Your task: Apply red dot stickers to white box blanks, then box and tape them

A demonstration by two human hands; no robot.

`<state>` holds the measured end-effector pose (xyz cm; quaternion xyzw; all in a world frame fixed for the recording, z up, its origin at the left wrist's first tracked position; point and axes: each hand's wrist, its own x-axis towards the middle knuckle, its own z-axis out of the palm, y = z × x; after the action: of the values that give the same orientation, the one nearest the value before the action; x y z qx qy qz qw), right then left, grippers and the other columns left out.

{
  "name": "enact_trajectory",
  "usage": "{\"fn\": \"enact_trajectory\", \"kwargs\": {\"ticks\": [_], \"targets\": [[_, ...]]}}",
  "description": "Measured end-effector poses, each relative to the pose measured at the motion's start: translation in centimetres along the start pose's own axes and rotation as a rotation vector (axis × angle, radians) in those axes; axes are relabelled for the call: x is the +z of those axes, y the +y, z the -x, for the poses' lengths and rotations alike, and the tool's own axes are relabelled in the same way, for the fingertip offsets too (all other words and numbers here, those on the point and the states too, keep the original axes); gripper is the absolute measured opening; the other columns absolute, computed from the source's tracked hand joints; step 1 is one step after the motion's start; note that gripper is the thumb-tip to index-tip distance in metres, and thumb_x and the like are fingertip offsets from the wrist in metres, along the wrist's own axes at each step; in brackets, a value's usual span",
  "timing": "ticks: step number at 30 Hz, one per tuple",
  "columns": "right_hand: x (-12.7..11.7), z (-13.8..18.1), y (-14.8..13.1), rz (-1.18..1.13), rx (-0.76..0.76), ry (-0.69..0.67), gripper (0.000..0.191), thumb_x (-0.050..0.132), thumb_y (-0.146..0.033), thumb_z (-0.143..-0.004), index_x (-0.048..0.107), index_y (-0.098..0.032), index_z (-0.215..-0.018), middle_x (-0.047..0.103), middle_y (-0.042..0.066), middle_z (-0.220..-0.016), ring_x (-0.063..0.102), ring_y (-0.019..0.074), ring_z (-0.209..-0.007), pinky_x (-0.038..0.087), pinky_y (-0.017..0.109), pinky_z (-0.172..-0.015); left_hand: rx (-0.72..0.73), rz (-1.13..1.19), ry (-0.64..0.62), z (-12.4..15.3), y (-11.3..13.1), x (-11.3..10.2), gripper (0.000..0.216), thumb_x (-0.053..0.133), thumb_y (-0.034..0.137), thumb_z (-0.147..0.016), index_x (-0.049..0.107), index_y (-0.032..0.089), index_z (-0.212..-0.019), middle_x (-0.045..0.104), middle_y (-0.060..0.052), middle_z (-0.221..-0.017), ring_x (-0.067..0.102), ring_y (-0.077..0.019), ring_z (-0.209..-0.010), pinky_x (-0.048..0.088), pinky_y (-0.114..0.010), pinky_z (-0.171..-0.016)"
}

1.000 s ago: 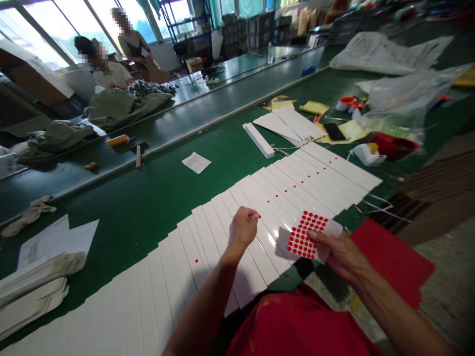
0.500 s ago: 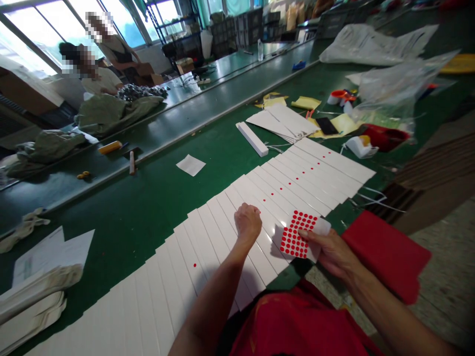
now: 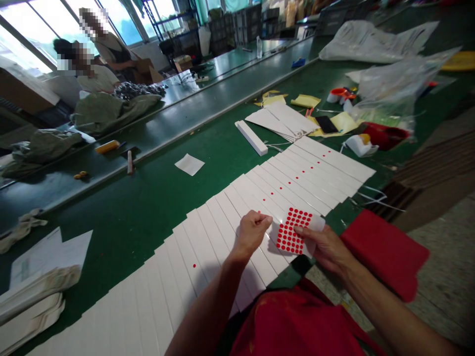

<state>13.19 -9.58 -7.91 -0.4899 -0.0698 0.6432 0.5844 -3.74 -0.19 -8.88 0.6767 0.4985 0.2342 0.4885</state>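
Note:
My left hand is closed over the row of overlapping white cards, with thumb and fingertips drawn together. Nothing shows between them. Just beyond its knuckles a red dot sticker is partly visible on a card. In my right hand is a sheet of red dot stickers, held by its right side with the thumb on top. The sheet is tilted above the cards, close to the left fingertips. More red dots run in a line up the cards to the far right, and a lone dot lies nearer the left.
A small paper square and a long white box lie beyond the cards. Plastic bags, a phone and yellow papers are at upper right. Stacked cards stand at left. Two people are across the tables.
My left hand has moved right and slightly down, toward the sticker sheet. The red dot by its fingers has stayed on the card. The sheet has shifted a little left.

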Motion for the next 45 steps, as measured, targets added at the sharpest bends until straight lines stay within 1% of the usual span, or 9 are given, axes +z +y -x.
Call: {"fn": "enact_trajectory", "kwargs": {"ticks": [3,6,12,17,24,36,41,43,45], "targets": [[0.5,-0.3,0.1,0.023,0.007,0.026,0.033,0.085,-0.018,-0.059,0.07,-0.015,-0.088,0.075,0.007,-0.081,0.071,0.025,-0.077,0.059,0.038,-0.072,0.007,0.13,-0.066,0.8,1.3,-0.4,0.017,0.063,0.033,-0.078,0.074,0.019,-0.078,0.061,0.0,-0.078,0.056,-0.0111,-0.071,0.042,-0.024,-0.066],[0.9,-0.6,0.2,0.04,0.01,0.037,0.034,0.087,-0.019,-0.056,0.07,-0.014,-0.085,0.075,0.007,-0.079,0.07,0.0255,-0.074,0.059,0.038,-0.071,-0.008,0.215,-0.055,1.0,2.0,-0.4,0.012,0.066,0.026,-0.074,0.072,0.016,-0.074,0.061,-0.001,-0.076,0.055,-0.0101,-0.068,0.043,-0.023,-0.065],[1.1,-1.0,0.5,0.065,0.009,0.049,0.031,0.086,-0.019,-0.055,0.069,-0.014,-0.08,0.074,0.006,-0.077,0.07,0.0241,-0.068,0.059,0.039,-0.072,-0.053,0.199,-0.038,0.5,1.2,-0.5,0.012,0.062,0.024,-0.075,0.068,0.015,-0.07,0.06,0.0,-0.075,0.053,-0.0093,-0.067,0.042,-0.021,-0.062],[1.0,-1.1,0.7,0.04,0.018,0.05,0.031,0.085,-0.018,-0.056,0.069,-0.015,-0.082,0.074,0.005,-0.076,0.07,0.0238,-0.067,0.058,0.042,-0.075,-0.103,0.105,0.031,-0.3,-1.4,-1.8,0.016,0.059,0.029,-0.077,0.067,0.016,-0.074,0.061,0.0,-0.072,0.053,-0.0099,-0.066,0.041,-0.022,-0.061],[0.9,-1.2,1.0,0.03,0.024,0.05,0.034,0.084,-0.013,-0.054,0.069,-0.015,-0.085,0.074,0.004,-0.075,0.069,0.023,-0.066,0.059,0.041,-0.072,-0.133,-0.164,0.181,-1.3,-4.0,-2.8,0.015,0.056,0.025,-0.078,0.067,0.017,-0.072,0.061,-0.002,-0.08,0.056,-0.0115,-0.07,0.042,-0.024,-0.065],[1.1,-1.3,1.2,0.061,0.045,0.054,0.031,0.085,-0.017,-0.054,0.069,-0.016,-0.08,0.075,0.007,-0.077,0.07,0.0255,-0.066,0.059,0.043,-0.07,0.008,-0.57,0.29,-1.6,-5.1,-0.9,0.017,0.051,0.019,-0.085,0.065,0.018,-0.075,0.059,-0.006,-0.087,0.055,-0.0176,-0.084,0.042,-0.029,-0.076],[1.0,-1.2,1.4,0.061,0.026,0.041,0.034,0.085,-0.017,-0.054,0.07,-0.016,-0.084,0.074,0.007,-0.076,0.07,0.0265,-0.071,0.058,0.043,-0.074,0.053,-0.705,0.378,-0.8,-4.8,-0.4,0.012,0.058,0.023,-0.084,0.065,0.017,-0.092,0.06,-0.007,-0.097,0.052,-0.0214,-0.095,0.04,-0.034,-0.085],[1.0,-1.2,1.4,0.065,0.023,0.042,0.032,0.085,-0.018,-0.054,0.07,-0.015,-0.082,0.074,0.007,-0.075,0.07,0.027,-0.072,0.058,0.044,-0.074,0.022,-0.695,0.397,-0.4,-4.3,-0.7,0.012,0.059,0.023,-0.083,0.066,0.019,-0.092,0.06,-0.007,-0.098,0.052,-0.0219,-0.097,0.039,-0.035,-0.086],[1.1,-1.2,1.4,0.061,0.029,0.039,0.032,0.086,-0.017,-0.053,0.07,-0.015,-0.081,0.074,0.007,-0.074,0.07,0.0269,-0.071,0.058,0.043,-0.074,-0.015,-0.558,0.33,0.1,-3.6,-1.0,0.012,0.057,0.024,-0.084,0.068,0.02,-0.083,0.06,-0.005,-0.093,0.056,-0.0189,-0.09,0.041,-0.032,-0.081]]}}
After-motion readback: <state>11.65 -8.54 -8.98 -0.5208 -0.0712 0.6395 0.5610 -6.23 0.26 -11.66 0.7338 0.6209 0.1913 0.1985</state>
